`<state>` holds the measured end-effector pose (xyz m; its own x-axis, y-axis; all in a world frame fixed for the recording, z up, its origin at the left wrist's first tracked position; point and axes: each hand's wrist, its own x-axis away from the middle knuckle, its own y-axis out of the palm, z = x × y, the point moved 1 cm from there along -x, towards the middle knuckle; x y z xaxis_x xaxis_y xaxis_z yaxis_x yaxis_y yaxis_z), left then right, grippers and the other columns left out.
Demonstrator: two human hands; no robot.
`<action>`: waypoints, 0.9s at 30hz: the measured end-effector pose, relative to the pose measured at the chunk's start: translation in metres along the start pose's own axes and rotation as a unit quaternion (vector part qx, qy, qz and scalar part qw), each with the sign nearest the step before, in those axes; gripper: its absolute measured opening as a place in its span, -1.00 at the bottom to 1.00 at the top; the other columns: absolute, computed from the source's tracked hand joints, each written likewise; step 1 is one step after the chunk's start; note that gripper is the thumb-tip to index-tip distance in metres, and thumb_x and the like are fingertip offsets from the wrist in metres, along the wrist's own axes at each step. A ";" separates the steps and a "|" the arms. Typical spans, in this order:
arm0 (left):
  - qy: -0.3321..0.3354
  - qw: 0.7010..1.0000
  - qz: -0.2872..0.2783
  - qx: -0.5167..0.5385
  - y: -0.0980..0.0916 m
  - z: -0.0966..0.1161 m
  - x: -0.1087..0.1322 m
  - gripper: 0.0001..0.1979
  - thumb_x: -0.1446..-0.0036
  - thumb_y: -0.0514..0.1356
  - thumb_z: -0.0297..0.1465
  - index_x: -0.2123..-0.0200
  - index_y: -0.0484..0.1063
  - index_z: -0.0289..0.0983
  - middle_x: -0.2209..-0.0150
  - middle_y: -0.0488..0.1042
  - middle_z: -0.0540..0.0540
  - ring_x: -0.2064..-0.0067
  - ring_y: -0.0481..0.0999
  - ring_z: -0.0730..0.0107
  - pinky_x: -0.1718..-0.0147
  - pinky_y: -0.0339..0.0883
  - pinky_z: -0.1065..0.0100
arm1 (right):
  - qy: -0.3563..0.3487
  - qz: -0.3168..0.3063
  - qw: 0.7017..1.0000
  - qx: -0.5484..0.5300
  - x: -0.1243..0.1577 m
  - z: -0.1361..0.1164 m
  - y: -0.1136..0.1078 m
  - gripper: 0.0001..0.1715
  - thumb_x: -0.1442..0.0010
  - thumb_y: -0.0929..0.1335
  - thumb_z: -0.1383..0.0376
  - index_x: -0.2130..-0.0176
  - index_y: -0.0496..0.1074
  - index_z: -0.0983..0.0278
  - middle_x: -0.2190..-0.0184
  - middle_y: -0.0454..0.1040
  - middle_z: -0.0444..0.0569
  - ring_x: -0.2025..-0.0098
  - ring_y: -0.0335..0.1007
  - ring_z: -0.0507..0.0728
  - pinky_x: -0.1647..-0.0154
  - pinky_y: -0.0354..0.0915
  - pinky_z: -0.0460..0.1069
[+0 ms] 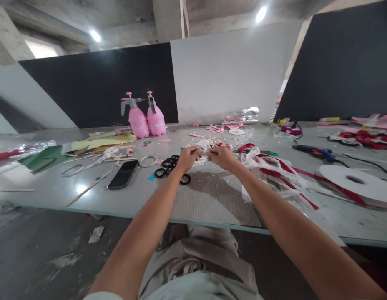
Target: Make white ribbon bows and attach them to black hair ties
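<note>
1. The small white material (204,158) sits mid-frame, between the left hand (189,159) and right hand (223,157), about equally near both; I can't make out its long axis.
2. Both hands' fingertips are drawn narrow there; I can't tell whether either truly grips it.
3. Black rings (170,166) flank the left wrist, ribbons (270,166) the right forearm; brown tabletop (209,200) spreads below, toward the front edge.

The brown board (212,202) leaves passing room, black rings (174,158) crowding its left and ribbons (272,171) its right
</note>
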<state>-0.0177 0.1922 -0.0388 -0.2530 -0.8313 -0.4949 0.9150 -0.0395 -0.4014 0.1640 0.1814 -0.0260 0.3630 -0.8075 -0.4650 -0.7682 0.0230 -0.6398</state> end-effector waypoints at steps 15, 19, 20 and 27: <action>0.139 0.984 0.038 -0.102 -0.007 0.020 0.007 -0.77 -0.09 0.23 -0.20 0.28 0.52 -0.23 0.27 0.46 -0.07 0.23 0.40 0.40 0.16 0.27 0.35 | 0.018 -0.008 1.000 0.004 0.001 -0.006 0.001 -0.69 -0.11 0.26 0.24 0.54 0.45 0.31 0.62 0.43 -0.08 0.56 0.22 0.01 0.51 0.04 -0.09; 0.112 0.986 0.006 -0.125 -0.007 0.020 0.006 -0.68 -0.14 0.16 -0.11 0.34 0.55 -0.23 0.30 0.44 -0.09 0.20 0.40 0.36 0.16 0.24 0.35 | 0.012 -0.023 1.000 0.016 0.003 -0.010 0.003 -0.68 -0.11 0.26 0.25 0.59 0.41 0.29 0.69 0.34 -0.13 0.60 0.14 -0.01 0.54 -0.02 -0.09; 0.108 0.986 0.000 -0.130 -0.006 0.020 0.006 -0.66 -0.16 0.14 -0.10 0.35 0.55 -0.24 0.31 0.44 -0.09 0.22 0.39 0.37 0.16 0.24 0.35 | 0.012 -0.026 0.999 0.016 0.003 -0.010 0.004 -0.67 -0.11 0.25 0.25 0.60 0.40 0.29 0.69 0.34 -0.13 0.61 0.13 -0.01 0.54 -0.02 -0.09; 0.077 0.989 0.010 -0.122 -0.001 0.010 0.003 -0.61 -0.23 0.04 -0.11 0.36 0.44 -0.30 0.36 0.37 -0.04 0.30 0.34 0.44 0.25 0.18 0.40 | -0.005 -0.038 0.999 0.001 0.004 -0.010 0.006 -0.62 -0.16 0.25 0.16 0.60 0.28 0.27 0.68 0.30 -0.16 0.60 0.14 -0.03 0.53 0.01 -0.10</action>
<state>-0.0166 0.1841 -0.0320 -0.2970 -0.7358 -0.6086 0.8220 0.1274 -0.5551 0.1555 0.1727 -0.0259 0.4260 -0.8007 -0.4212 -0.7366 -0.0365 -0.6754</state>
